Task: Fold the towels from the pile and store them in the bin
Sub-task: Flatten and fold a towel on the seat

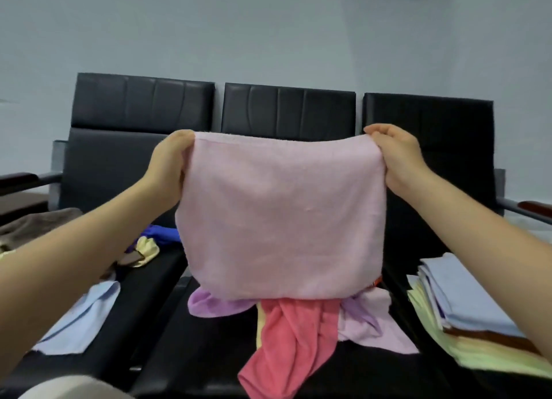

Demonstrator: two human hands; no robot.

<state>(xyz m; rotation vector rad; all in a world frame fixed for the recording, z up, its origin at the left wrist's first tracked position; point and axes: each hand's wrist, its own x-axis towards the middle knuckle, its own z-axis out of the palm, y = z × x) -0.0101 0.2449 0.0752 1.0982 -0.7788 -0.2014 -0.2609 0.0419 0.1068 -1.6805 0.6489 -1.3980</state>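
One pink towel (280,216) hangs spread in mid-air above the middle of three black seats (140,147), its top corners pinched by the left hand (170,165) and right hand (397,156). Beneath it lie a coral towel (286,336) and two lilac ones. One folded stack (466,318) sits near right, one light blue towel (80,318) near left.

It looks like a waiting room or office lobby: a row of three joined black padded seats (286,112) with metal armrests (513,204) stands against a bare pale wall (268,25), and loose and folded towels (466,309) lie on the seats
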